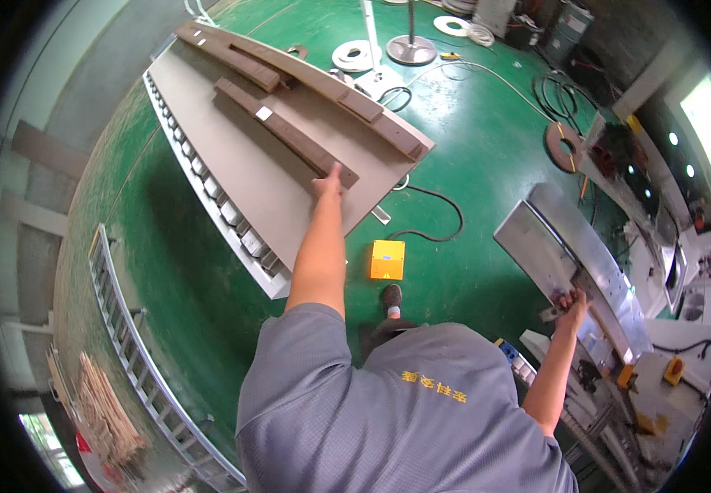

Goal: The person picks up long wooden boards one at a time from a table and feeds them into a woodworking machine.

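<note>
Plainly, in the head view I have the left hand (328, 182) closed round the near end of a long brown board (286, 135), pinching it by its edge. That board lies lengthwise on the long beige-topped desk (199, 103), its far end pointing away, with a small white label (264, 112) on its upper face. Beyond it, more brown strips (232, 55) rest along the desk's far edge, and a row of pale rollers (230, 214) lines the near side. Well apart, my right hand (572, 306) is bent with curled fingers beside a shiny metal plate (540, 246) on the machine at right; I cannot tell whether it grips anything. Between the two arms, a yellow box (387, 260) sits on the green floor (470, 123), just ahead of a dark shoe (392, 296). A ladder-like metal frame (138, 349) stands at far left.
</note>
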